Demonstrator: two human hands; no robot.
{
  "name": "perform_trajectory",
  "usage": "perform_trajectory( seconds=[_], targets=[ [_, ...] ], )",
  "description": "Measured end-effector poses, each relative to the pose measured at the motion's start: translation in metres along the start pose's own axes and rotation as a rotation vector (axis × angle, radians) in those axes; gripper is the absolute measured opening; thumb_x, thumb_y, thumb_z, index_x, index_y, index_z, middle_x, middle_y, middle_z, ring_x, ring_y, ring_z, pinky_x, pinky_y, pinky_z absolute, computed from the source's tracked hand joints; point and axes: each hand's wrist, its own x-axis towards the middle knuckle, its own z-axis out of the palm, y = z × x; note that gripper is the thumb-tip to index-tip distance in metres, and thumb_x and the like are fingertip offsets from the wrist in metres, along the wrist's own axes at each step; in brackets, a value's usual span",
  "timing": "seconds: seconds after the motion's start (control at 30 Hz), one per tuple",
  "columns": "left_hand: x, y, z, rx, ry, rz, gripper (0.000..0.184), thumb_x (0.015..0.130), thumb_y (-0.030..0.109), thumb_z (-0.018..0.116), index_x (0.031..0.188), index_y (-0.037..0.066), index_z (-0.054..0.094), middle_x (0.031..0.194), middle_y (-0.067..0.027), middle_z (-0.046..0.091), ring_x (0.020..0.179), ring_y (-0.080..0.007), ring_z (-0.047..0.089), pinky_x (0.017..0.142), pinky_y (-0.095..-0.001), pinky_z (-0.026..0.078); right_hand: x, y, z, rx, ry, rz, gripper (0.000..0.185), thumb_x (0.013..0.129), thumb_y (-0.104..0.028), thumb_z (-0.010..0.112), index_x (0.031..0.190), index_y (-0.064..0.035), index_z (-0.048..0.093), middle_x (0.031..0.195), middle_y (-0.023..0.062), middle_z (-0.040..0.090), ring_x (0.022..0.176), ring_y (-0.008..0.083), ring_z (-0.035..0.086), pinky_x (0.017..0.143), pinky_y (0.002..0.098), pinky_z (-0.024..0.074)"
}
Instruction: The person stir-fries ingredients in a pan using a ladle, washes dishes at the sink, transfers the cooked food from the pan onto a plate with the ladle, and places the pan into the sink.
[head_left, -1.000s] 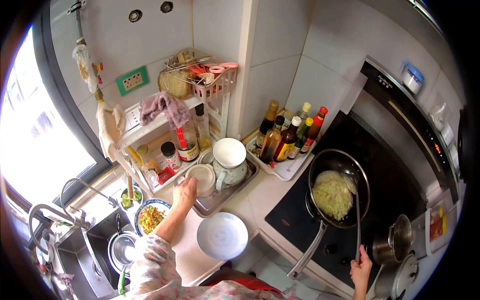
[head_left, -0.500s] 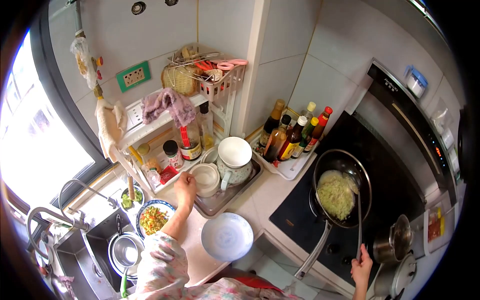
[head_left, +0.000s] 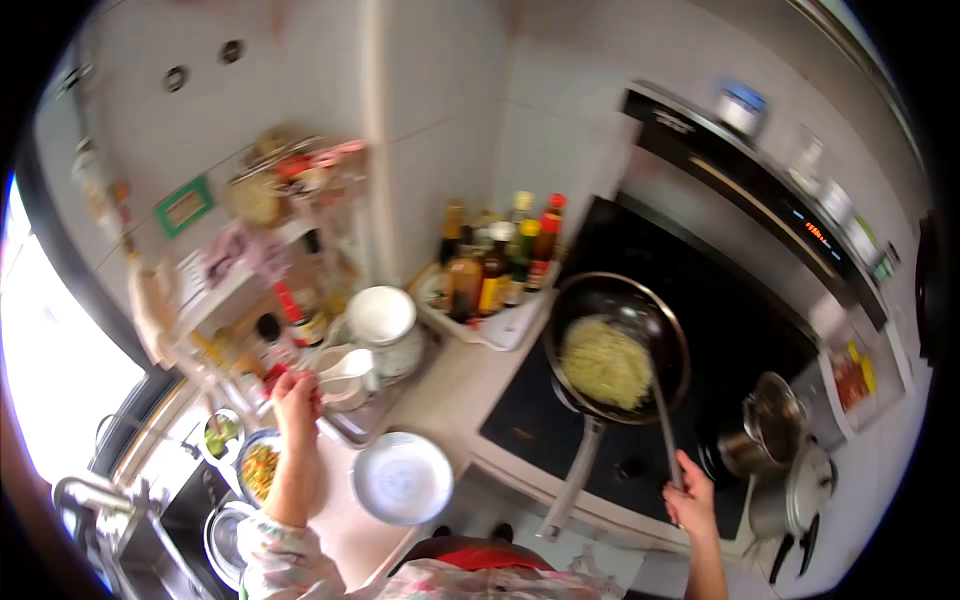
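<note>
As left hand [head_left: 297,400] holds one spoon [head_left: 349,367], right [head_left: 692,497] grips one utensil [head_left: 666,426].

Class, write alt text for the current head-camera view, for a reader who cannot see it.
A person's right hand holds a long-handled metal utensil in a wok of pale green shredded food on a black cooktop. The left hand, blurred, holds what looks like a white spoon by a small bowl.
</note>
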Motion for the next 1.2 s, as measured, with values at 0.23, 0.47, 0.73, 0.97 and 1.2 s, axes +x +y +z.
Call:
perform_trajectory(
  seconds=[0.23,0.47,0.73,0.97,1.2],
  targets=[
    [-0.061,-0.016,0.153,-0.164,-0.286,-0.149,0.005,0.078,0.003,0.056,0.082,0.005,0.055,0.059,-0.0014,0.052,0.042,-0.0074,0.043,0.035,-0.0184,0.028,-0.035,-0.003,-0.017,-0.192,0.066,-0.230,0.059,0.072,0.008,0.055,0.129,-0.0023,0.046,0.074,-0.0011,0.053,0.061,0.0038,0.045,0.056,0.0182,0.0405],
    [-0.104,-0.057,0.269,-0.011,-0.448,-0.121,0.002,0.080,0.005,0.054,0.081,0.004,0.054,0.058,-0.0017,0.052,0.043,-0.0063,0.043,0.037,-0.0189,0.031,-0.080,-0.020,-0.041,-0.482,0.179,-0.356,0.058,0.068,0.006,0.059,0.124,-0.0061,0.052,0.072,0.0065,0.055,0.058,0.0121,0.051,0.056,0.0236,0.0437],
    [-0.121,-0.069,0.315,0.027,-0.497,-0.123,0.003,0.081,0.005,0.051,0.082,0.002,0.053,0.060,-0.0013,0.052,0.047,-0.0065,0.044,0.042,-0.0200,0.033,-0.090,-0.027,-0.048,-0.618,0.191,-0.438,0.058,0.066,0.004,0.062,0.123,-0.0091,0.054,0.069,0.0121,0.055,0.054,0.0238,0.056,0.052,0.0317,0.0463],
    [-0.125,-0.070,0.331,0.036,-0.487,-0.133,0.003,0.080,0.003,0.050,0.082,0.002,0.052,0.057,-0.0016,0.050,0.046,-0.0074,0.043,0.041,-0.0212,0.032,-0.081,-0.030,-0.050,-0.664,0.175,-0.448,0.059,0.067,0.004,0.062,0.123,-0.0109,0.054,0.069,0.0122,0.054,0.053,0.0264,0.056,0.050,0.0341,0.0465],
    [-0.123,-0.065,0.335,0.029,-0.498,-0.132,0.002,0.080,0.003,0.050,0.080,0.002,0.052,0.057,-0.0021,0.050,0.045,-0.0079,0.043,0.041,-0.0211,0.032,-0.075,-0.028,-0.053,-0.712,0.156,-0.413,0.059,0.066,0.002,0.062,0.123,-0.0110,0.053,0.067,0.0122,0.052,0.052,0.0277,0.055,0.050,0.0360,0.0459]
  ],
)
